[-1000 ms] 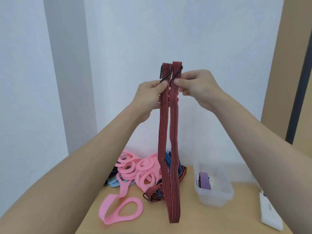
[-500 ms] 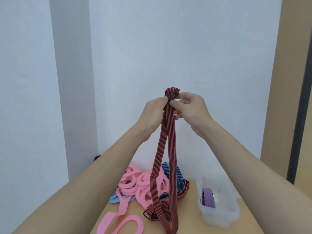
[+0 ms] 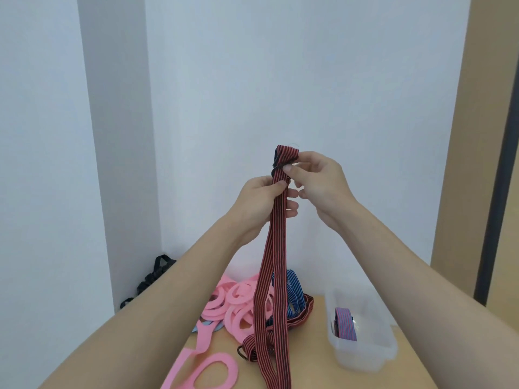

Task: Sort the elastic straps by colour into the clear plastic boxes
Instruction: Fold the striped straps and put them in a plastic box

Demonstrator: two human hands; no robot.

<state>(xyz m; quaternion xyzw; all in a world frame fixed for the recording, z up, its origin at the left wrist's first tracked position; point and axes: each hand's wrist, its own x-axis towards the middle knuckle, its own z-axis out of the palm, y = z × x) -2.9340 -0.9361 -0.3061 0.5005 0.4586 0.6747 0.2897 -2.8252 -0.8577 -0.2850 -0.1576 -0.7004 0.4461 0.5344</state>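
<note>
I hold a long red-and-black striped elastic strap (image 3: 273,276) up in front of me, doubled over, its loop hanging down to the table. My right hand (image 3: 317,181) pinches the folded top end. My left hand (image 3: 264,200) grips the strap just below that. A clear plastic box (image 3: 362,346) on the table at right holds a folded purple-and-red striped strap (image 3: 345,324). More straps lie in a pile behind: pink looped ones (image 3: 238,301), a blue striped one (image 3: 293,293) and another red striped one (image 3: 252,345).
The wooden table (image 3: 309,369) stands against a white wall corner. Black straps (image 3: 153,276) lie at the left beyond the table edge. A pink loop strap (image 3: 205,372) lies near the front. A wooden panel with a dark strip rises at the right.
Both hands have come lower in view with the strap. The two strap ends, side by side a second ago, are now gathered into one stack, and my left hand has slid below my right.
</note>
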